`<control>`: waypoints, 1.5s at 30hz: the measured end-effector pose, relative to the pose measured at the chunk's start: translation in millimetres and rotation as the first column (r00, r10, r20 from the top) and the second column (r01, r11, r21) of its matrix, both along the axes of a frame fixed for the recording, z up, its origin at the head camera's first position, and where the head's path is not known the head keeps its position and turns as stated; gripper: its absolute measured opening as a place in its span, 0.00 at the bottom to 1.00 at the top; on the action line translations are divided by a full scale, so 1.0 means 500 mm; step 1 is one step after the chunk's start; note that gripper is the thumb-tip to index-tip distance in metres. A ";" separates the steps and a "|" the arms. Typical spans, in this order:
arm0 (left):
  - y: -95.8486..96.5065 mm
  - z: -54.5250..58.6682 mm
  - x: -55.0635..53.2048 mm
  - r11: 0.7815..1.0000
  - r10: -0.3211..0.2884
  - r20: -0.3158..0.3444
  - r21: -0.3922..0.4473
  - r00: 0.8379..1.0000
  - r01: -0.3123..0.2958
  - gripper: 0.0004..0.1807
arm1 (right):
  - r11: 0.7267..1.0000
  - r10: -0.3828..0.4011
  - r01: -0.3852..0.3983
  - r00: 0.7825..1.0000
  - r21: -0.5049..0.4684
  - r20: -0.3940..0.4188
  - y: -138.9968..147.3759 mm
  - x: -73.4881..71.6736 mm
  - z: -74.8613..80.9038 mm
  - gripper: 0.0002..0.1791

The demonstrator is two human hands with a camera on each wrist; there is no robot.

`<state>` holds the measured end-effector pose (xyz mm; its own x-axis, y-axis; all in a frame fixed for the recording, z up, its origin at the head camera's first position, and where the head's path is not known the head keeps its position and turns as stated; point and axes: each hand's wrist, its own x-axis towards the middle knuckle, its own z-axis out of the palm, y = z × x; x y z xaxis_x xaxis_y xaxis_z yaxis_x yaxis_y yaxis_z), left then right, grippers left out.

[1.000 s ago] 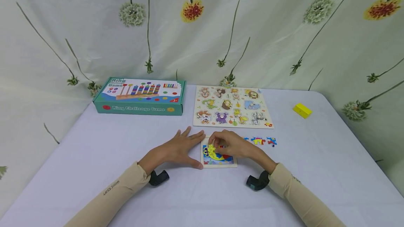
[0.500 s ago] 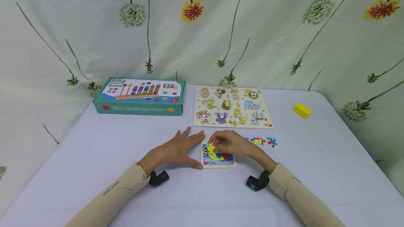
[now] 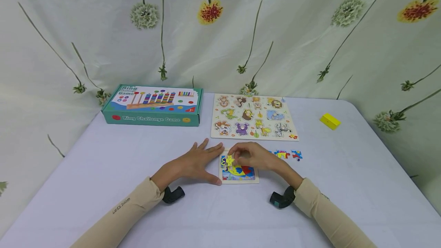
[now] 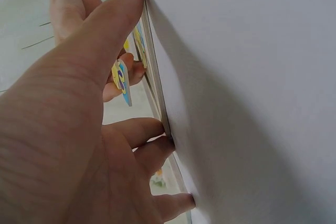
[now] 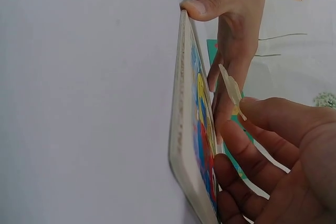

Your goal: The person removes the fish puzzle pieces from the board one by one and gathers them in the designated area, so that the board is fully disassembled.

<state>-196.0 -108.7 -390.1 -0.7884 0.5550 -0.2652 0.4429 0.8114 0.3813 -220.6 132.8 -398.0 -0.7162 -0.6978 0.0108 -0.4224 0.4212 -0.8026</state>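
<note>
In the head view a small jigsaw puzzle in a wooden frame [image 3: 241, 181] lies at the middle of the table, with blue, yellow and red pieces in it. My left hand [image 3: 196, 162] is spread along its left side, thumb near the lower corner and fingertips at the upper one. Over the puzzle, my right hand [image 3: 254, 157] pinches a yellow and blue puzzle piece [image 3: 229, 160] between thumb and fingers. The left wrist view shows this piece [image 4: 124, 81] tilted and apart from the frame. Its pale back [image 5: 231, 90] faces the right wrist camera.
Loose puzzle pieces [image 3: 281, 154] lie right of the frame, partly behind my right hand. Beyond stands an animal peg board [image 3: 217, 135], with a green Ring Challenge Game box [image 3: 151, 119] to its left. A yellow block [image 3: 330, 121] sits at the right.
My right hand has lifted the puzzle piece a little and shifted it slightly left, showing more of the puzzle beneath. The left hand has stayed in place.
</note>
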 end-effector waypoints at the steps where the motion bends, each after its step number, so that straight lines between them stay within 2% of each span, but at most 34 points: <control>1: 0.000 0.000 0.000 1.000 -0.001 -0.001 0.000 1.000 0.001 0.58 | 1.000 -0.001 0.001 1.000 -0.002 -0.001 0.000 0.000 0.000 0.13; 14: -0.001 0.000 -0.001 1.000 0.001 -0.004 0.002 1.000 -0.001 0.57 | 1.000 -0.018 0.018 1.000 -0.010 -0.012 0.002 -0.003 -0.004 0.14; 19: 0.001 -0.001 0.000 1.000 0.000 0.005 -0.005 1.000 0.000 0.57 | 0.999 -0.043 0.043 0.999 -0.002 0.005 0.013 0.001 0.008 0.13; 24: 0.004 -0.002 0.001 1.000 0.003 0.006 -0.009 1.000 -0.003 0.57 | 0.998 -0.058 0.059 0.998 -0.016 0.036 0.032 0.004 0.017 0.13; 31: 0.005 -0.002 0.003 1.000 0.001 0.000 -0.009 1.000 -0.001 0.57 | 0.996 -0.077 0.082 0.990 -0.043 0.119 0.057 0.019 0.026 0.14; 41: 0.004 -0.001 0.003 1.000 0.012 0.003 0.002 1.000 -0.012 0.57 | 0.980 -0.130 0.152 0.977 -0.126 0.170 0.118 0.034 0.019 0.14; 45: 0.002 -0.002 0.002 1.000 0.011 0.003 0.003 1.000 -0.011 0.57 | 0.973 -0.159 0.180 0.976 -0.141 0.151 0.141 0.042 0.015 0.14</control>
